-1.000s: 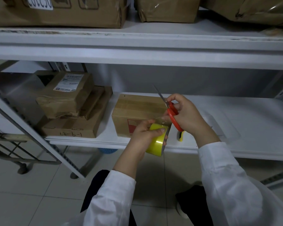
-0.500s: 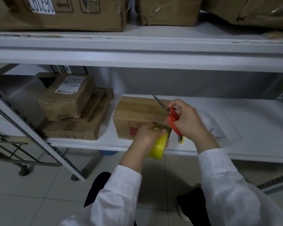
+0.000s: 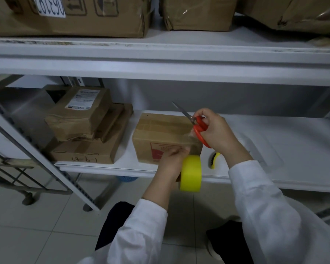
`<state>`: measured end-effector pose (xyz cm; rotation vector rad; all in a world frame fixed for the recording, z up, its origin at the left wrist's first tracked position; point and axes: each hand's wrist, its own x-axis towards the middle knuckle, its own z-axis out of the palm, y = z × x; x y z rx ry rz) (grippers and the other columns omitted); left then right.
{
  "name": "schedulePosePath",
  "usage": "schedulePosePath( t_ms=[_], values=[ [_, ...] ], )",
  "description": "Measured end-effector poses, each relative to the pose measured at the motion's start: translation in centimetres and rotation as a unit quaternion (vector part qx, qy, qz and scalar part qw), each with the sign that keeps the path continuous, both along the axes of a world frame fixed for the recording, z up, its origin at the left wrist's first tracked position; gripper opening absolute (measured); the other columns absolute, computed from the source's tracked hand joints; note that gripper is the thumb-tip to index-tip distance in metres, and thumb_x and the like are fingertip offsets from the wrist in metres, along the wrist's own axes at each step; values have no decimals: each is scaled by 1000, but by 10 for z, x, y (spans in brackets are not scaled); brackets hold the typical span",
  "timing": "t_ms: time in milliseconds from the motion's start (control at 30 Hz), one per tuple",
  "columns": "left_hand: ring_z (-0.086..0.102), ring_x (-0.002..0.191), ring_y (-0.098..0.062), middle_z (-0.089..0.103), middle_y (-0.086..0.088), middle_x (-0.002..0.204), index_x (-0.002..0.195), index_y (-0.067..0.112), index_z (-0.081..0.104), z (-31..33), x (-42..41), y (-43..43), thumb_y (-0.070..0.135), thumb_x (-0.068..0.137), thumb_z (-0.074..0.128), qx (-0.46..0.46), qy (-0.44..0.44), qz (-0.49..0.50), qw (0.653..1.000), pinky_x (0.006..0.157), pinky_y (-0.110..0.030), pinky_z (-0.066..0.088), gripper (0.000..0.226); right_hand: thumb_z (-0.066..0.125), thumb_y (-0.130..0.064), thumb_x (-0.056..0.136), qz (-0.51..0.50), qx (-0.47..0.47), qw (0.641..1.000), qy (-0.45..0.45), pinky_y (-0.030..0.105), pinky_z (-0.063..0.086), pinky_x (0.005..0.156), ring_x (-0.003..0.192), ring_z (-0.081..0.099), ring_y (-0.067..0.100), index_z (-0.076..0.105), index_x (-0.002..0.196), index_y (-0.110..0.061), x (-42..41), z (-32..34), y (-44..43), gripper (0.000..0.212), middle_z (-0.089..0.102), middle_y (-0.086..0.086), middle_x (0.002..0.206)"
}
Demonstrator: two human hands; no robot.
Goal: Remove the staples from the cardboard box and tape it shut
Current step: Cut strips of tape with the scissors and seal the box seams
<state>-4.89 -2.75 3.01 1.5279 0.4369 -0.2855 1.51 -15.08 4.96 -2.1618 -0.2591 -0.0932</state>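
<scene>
The left hand (image 3: pixel 170 164) grips the tape roll (image 3: pixel 191 173) at the shelf's (image 3: pixel 274 180) front edge; its strip seemingly runs up-right toward scissors (image 3: pixel 198 126) clenched in the right hand (image 3: pixel 217 130).

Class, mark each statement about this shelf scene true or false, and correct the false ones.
1. The right hand holds red-handled scissors. True.
2. The tape roll in the left hand is blue. False: it is yellow.
3. The cardboard box being taped stands on the floor. False: it stands on the white shelf.
4. A stack of parcels lies left of that box. True.
</scene>
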Motion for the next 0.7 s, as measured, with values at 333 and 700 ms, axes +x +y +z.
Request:
schedulePosePath(
  t_ms=[333, 700],
  values=[
    [52, 120, -31, 59, -15, 127, 115, -1, 62, -8, 17, -7, 9, 91, 54, 47, 19, 15, 999, 108, -39, 36, 26, 77, -10, 75, -22, -75, 997, -1, 32, 50, 84, 105, 58, 24, 55, 112, -23, 12, -15, 4, 45, 61, 8, 115],
    [53, 105, -28, 61, -11, 112, 106, 7, 64, -19, 18, -9, 14, 93, 52, 35, 21, 25, 999, 95, -33, 39, 19, 81, -26, 71, -50, -29, 996, 64, 25, 42, 81, 97, 52, 19, 47, 116, -20, 14, -25, 4, 57, 53, -1, 109]
  ],
)
